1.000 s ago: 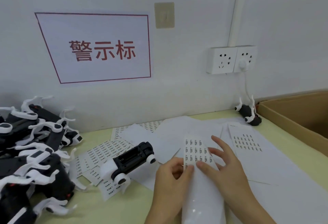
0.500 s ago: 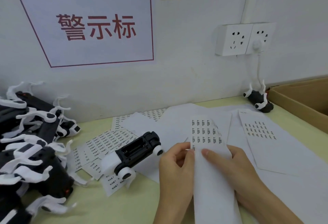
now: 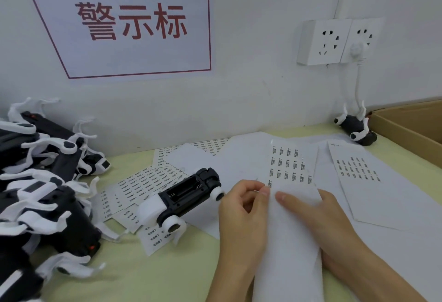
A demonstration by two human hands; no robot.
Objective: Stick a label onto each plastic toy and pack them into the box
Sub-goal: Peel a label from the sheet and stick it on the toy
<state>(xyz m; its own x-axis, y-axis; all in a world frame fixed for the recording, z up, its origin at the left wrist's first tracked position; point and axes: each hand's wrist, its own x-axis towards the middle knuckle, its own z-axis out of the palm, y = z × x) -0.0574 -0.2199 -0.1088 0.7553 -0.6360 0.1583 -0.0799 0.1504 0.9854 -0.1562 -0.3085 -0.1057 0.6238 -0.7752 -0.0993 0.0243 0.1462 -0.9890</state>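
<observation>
Both hands gripped the label sheet, left hand pinching its lower-left edge, right hand curled behind, beside the toy on the table; a hasty peel could tear or crease a label.

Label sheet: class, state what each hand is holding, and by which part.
Both hold the label sheet: the left hand pinches its left edge beside the lowest printed row, and the right hand holds its right side, thumb on top.
</observation>
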